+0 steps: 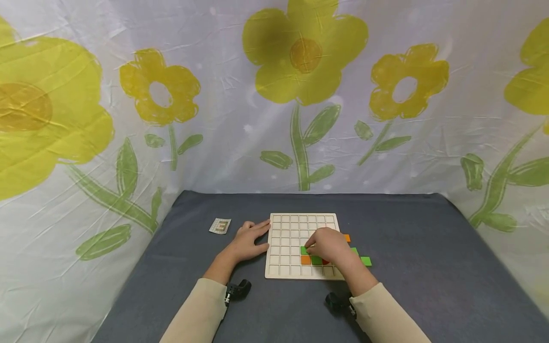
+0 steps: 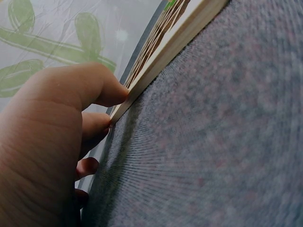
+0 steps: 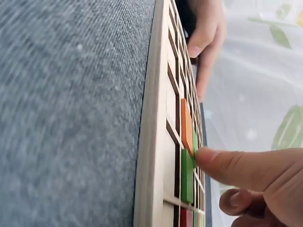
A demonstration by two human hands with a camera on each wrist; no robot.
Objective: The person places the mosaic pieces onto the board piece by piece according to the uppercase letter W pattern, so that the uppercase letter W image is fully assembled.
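Note:
A wooden grid board (image 1: 280,262) lies flat on the dark cloth. My left hand (image 1: 249,242) touches its left edge with thumb and fingertips; the left wrist view shows the thumb (image 2: 111,90) against the wooden rim. Over the board's right half, my right hand (image 1: 330,244) pinches a small green square tile (image 1: 303,250) at a grid cell, its far side hidden by the fingers. Directly in front of that cell sit an orange tile (image 1: 306,260), another green tile (image 1: 316,260) and a partly covered red tile (image 1: 325,262).
Past the board's right edge, partly behind my right hand, are an orange tile (image 1: 347,237) and green tiles (image 1: 366,261). A small card with a printed grid pattern (image 1: 220,226) lies left of the board. A flower-print curtain (image 1: 227,157) hangs behind the table.

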